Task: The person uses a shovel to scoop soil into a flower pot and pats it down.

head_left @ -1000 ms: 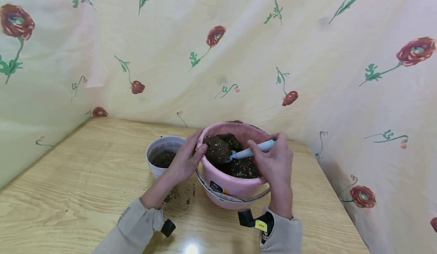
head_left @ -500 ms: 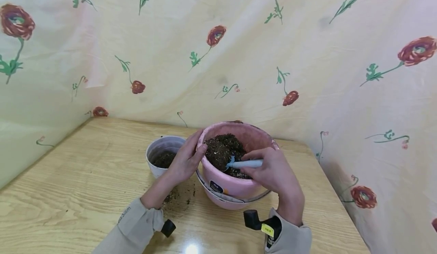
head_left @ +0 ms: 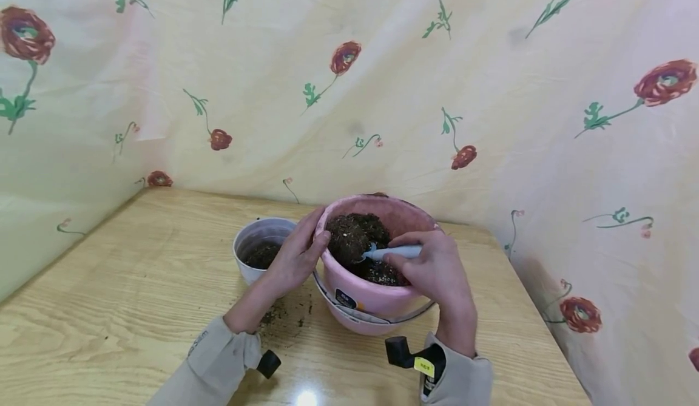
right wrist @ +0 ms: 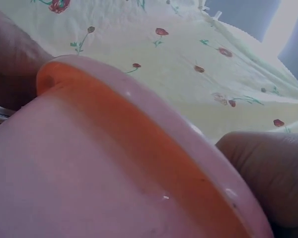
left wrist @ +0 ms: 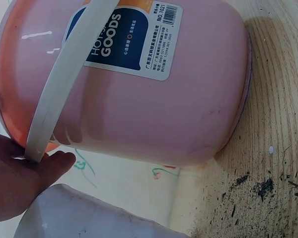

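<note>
Pale blue, the trowel [head_left: 394,252] is pinched in the right hand [head_left: 441,267], its head against dark soil [head_left: 349,236] beyond the fingers; the left hand [head_left: 295,259] grips the pink bucket [head_left: 388,301] by the rim, the white pot [head_left: 246,272] beside its fingers. Hard prying could fling soil out.

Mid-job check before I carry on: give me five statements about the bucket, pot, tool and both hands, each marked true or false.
1. The right hand holds the light-blue tool at the pink bucket. True.
2. The pink bucket is empty. False: dark soil lies inside it.
3. The pale pot has some soil in it too. True.
4. The pale pot stands right of the pink bucket. False: it stands to the left.
5. The left hand holds the pink bucket's rim. True.
</note>
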Available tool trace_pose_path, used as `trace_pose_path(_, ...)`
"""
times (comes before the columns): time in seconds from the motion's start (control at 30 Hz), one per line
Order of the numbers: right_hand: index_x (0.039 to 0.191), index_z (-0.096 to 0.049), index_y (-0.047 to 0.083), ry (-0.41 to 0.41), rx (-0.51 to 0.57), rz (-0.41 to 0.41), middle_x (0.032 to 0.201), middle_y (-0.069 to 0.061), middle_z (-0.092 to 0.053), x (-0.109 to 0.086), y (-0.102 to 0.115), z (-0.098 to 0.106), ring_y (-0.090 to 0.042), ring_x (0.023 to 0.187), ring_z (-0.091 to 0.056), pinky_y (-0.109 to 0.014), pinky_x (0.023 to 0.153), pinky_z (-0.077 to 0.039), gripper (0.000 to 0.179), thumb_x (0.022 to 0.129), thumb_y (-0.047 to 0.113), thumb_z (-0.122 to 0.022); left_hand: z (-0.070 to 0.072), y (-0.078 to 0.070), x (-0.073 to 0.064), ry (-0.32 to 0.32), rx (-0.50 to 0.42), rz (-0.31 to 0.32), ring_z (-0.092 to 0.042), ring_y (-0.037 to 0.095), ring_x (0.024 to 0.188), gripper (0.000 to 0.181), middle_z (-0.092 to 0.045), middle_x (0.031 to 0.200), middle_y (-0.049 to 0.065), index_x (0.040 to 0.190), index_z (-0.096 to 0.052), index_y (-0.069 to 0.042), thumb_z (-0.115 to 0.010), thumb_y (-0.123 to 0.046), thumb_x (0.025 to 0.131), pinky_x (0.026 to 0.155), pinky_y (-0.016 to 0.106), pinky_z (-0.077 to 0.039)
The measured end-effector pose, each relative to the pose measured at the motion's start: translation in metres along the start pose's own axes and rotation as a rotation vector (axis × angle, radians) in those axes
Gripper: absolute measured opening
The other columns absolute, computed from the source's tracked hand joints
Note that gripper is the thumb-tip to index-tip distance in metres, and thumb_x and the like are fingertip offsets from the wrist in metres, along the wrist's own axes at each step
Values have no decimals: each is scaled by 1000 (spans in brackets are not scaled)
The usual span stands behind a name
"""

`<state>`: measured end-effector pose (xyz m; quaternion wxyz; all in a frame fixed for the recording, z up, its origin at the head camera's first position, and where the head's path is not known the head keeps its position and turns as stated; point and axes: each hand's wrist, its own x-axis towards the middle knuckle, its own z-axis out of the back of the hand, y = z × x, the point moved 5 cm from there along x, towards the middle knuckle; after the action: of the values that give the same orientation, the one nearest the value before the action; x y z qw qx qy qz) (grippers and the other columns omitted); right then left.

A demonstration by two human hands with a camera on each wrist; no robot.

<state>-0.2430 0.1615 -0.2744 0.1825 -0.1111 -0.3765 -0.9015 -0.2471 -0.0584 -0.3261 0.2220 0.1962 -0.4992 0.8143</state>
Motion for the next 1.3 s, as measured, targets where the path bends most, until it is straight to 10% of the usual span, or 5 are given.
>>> trace_pose_path(1.03,96,-75,3,-110,166,-61,72,-11,-71,-16,-7,27,-18,54,-65,-28,51,-53,18,80,10,-79,-3,2,1,11,2,18,-30,36,139,53,-31,151,22,151,-26,0,-43,-19,104,109,53,-30)
trace_pose_path(1.3,91,-78,7,-290,99,31,77,-9,-71,-15,-6,36,-14,58,-53,-22,49,-42,15,76,10,-82,-1,4,1,-14,2,-30,-33,34,137,53,-35,149,21,150,-29,-1,-43,-24,104,109,53,-30)
